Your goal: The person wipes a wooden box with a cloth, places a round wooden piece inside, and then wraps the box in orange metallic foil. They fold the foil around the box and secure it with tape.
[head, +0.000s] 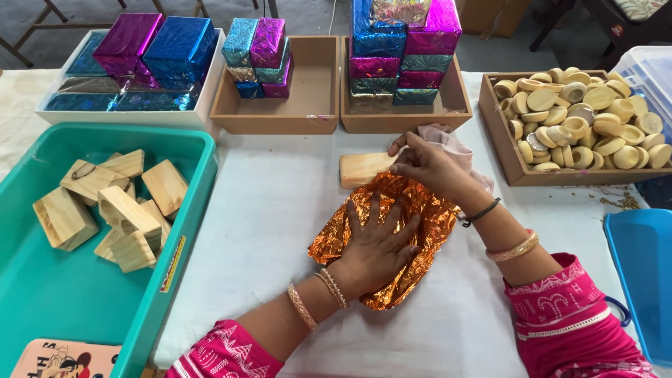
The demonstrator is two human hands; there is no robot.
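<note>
A crumpled sheet of orange metallic foil (420,245) lies on the white table (273,210) in front of me. My left hand (378,241) rests flat on the foil with its fingers spread. My right hand (423,162) is at the foil's far edge, fingertips touching a pale wooden block (360,169) that lies just beyond the sheet. A piece of pinkish cloth (455,147) sits behind my right hand.
A teal tub (196,182) at left holds several wooden blocks (112,203). Behind it a white tray (203,105) and two brown trays (311,119) carry foil-wrapped boxes (402,42). A brown tray (500,150) of round wooden pieces stands right; a blue bin (640,273) is near right.
</note>
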